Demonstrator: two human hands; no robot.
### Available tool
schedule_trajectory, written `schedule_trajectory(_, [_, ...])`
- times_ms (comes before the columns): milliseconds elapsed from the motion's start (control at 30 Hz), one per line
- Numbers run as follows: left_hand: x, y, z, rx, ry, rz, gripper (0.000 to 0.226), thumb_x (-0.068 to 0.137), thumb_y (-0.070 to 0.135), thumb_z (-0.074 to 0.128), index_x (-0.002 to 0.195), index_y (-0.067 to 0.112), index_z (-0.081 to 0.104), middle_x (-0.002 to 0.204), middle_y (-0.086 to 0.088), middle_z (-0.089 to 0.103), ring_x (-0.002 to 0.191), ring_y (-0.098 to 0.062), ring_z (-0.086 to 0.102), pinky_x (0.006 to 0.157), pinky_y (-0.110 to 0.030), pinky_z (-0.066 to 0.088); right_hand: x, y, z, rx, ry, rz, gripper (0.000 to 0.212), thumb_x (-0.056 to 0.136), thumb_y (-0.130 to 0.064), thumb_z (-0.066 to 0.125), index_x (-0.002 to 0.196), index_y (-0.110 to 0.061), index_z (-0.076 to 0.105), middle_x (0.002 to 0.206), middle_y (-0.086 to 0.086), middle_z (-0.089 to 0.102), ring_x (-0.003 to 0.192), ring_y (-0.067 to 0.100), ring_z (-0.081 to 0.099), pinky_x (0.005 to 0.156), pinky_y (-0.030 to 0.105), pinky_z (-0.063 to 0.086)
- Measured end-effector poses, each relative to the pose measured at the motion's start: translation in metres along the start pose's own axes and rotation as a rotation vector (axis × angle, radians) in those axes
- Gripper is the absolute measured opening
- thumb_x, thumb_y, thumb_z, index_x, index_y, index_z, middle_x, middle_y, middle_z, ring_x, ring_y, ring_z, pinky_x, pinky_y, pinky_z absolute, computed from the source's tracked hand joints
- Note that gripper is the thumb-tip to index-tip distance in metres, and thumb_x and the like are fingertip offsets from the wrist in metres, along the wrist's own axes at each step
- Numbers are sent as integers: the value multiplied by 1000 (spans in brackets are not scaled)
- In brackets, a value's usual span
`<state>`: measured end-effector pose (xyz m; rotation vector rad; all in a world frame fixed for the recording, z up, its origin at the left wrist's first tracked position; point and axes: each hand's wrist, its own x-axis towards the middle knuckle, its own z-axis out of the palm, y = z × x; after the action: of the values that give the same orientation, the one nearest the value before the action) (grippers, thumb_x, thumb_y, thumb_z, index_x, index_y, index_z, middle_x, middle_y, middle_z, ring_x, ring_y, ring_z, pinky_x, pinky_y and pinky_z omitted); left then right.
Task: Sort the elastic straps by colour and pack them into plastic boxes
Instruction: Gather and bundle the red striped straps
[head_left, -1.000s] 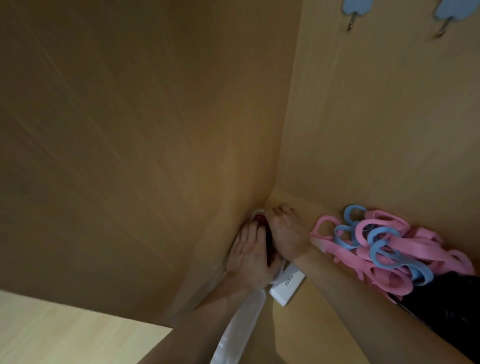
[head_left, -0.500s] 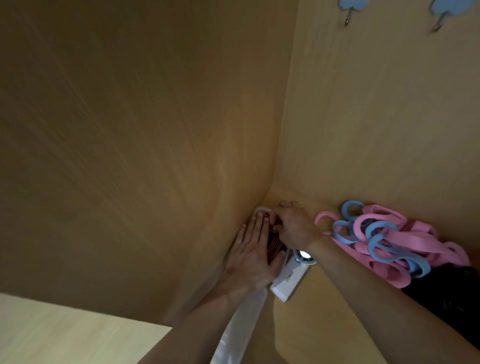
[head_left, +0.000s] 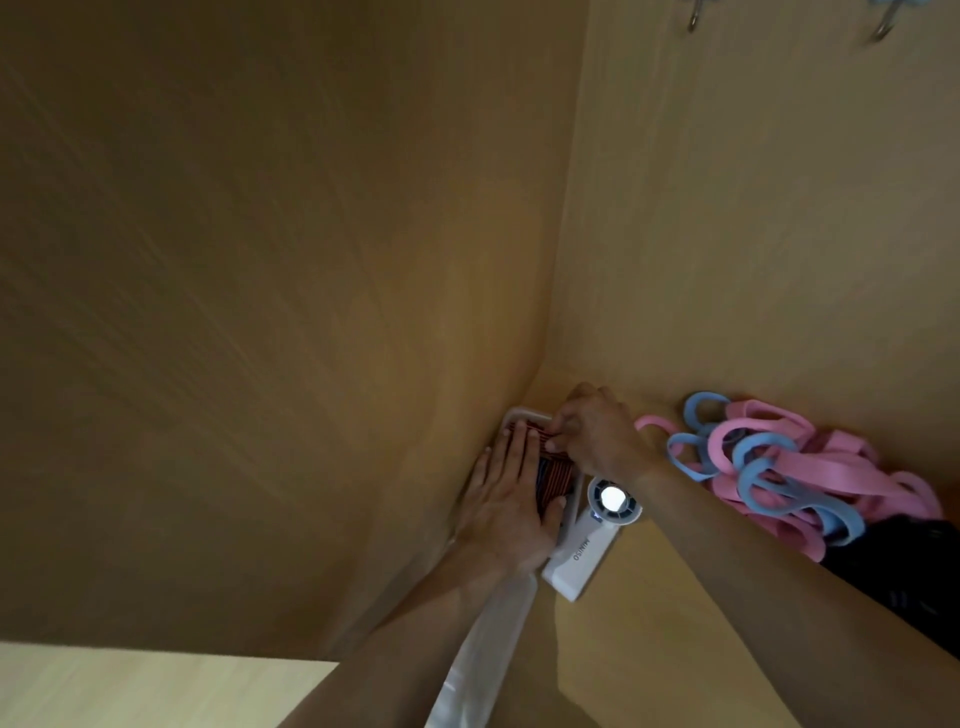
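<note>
Two hands worked at white plastic box (head_left: 519, 414): left grip (head_left: 511, 499) flat, fingers straight, pressed on red straps (head_left: 558, 475) inside box; right grip (head_left: 597, 436) curled, pinched their far end. Pink and blue straps (head_left: 779, 462) lay right of box. Risk: springy straps might pop out once pressure lifted.

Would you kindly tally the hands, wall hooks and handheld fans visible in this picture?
Hands: 2, left hand and right hand, the latter pinching red straps
Wall hooks: 2, first hook and second hook
Handheld fan: 1
Total: 5
</note>
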<state>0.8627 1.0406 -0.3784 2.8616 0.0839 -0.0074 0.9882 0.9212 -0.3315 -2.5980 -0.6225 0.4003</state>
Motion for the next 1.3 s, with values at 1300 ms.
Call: schedule_trajectory(1300, [12, -5, -12, 182, -212, 112, 80, 101, 49, 31, 160, 17, -12, 168, -2, -14, 154, -21, -16, 125, -44, -8, -167, -48, 26, 349, 554, -147, 10, 84, -14, 53, 89, -17, 60, 89, -3, 61, 81, 19, 58, 68, 34, 46])
